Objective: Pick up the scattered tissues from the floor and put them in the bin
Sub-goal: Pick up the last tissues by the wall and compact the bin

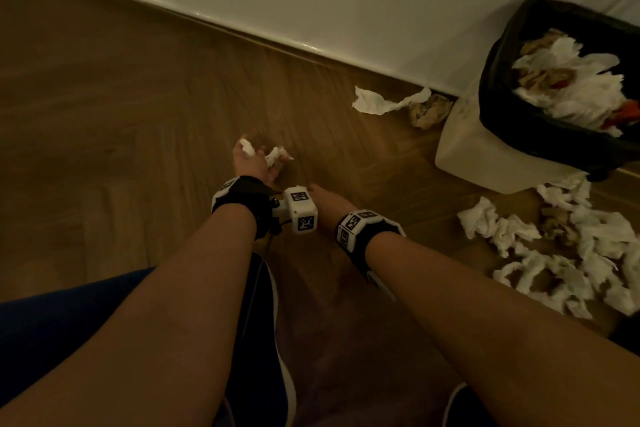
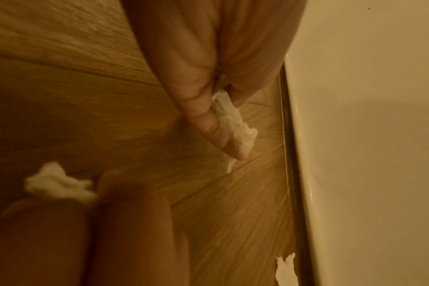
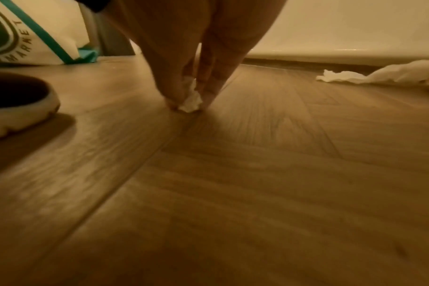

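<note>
My left hand [image 1: 263, 158] hangs low over the wooden floor [image 1: 138, 97] and grips two crumpled white tissues [image 1: 277, 154]. In the left wrist view one tissue [image 2: 233, 118] is pinched between thumb and finger, and a second wad [image 2: 56, 183] shows beside the other fingers. My right hand [image 3: 190, 105] is down at the floor, its fingertips pinching a small white tissue scrap [image 3: 191, 99]. In the head view that hand [image 1: 322, 196] is mostly hidden behind the left wrist's camera cube. The bin [image 1: 485, 149], white with a black liner, stands at the right, piled with tissues.
A long white tissue [image 1: 381, 100] and a brown paper ball [image 1: 429, 111] lie by the skirting board. Several more tissues [image 1: 561, 253] lie in a heap below the bin. A shoe [image 3: 20, 104] and a printed bag [image 3: 37, 32] are to the left of my right hand.
</note>
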`<state>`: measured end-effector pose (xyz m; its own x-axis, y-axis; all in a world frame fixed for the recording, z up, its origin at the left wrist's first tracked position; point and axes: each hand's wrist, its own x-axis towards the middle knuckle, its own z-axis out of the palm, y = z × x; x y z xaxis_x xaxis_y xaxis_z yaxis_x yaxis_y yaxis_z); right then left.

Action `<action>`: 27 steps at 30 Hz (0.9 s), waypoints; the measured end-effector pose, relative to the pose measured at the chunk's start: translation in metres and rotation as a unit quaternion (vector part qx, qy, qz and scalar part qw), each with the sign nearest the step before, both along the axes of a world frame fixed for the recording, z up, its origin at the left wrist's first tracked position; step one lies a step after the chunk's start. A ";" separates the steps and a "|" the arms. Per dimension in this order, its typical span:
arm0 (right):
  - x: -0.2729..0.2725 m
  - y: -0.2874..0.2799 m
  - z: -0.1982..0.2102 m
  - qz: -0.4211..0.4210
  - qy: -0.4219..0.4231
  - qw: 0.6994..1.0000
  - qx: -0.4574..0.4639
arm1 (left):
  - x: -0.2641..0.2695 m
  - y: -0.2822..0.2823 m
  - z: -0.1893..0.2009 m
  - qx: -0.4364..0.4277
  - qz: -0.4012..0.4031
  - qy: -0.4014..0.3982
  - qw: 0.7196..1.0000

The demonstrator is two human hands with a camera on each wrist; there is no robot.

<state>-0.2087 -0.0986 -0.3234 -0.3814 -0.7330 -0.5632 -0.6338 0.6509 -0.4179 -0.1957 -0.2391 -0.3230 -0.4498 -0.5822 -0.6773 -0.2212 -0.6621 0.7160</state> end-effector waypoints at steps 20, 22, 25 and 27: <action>-0.104 0.100 0.182 -0.219 0.195 0.950 -0.110 | -0.087 0.108 0.127 -0.180 -0.279 0.027 0.943; -0.113 0.122 0.208 -0.254 0.227 0.931 -0.132 | -0.095 0.130 0.148 -0.235 -0.306 0.065 0.920; -0.126 0.157 0.240 -0.303 0.257 0.906 -0.148 | -0.107 0.165 0.177 -0.317 -0.356 0.098 0.873; -0.131 0.182 0.254 -0.344 0.262 0.888 -0.158 | -0.115 0.188 0.192 -0.373 -0.377 0.115 0.840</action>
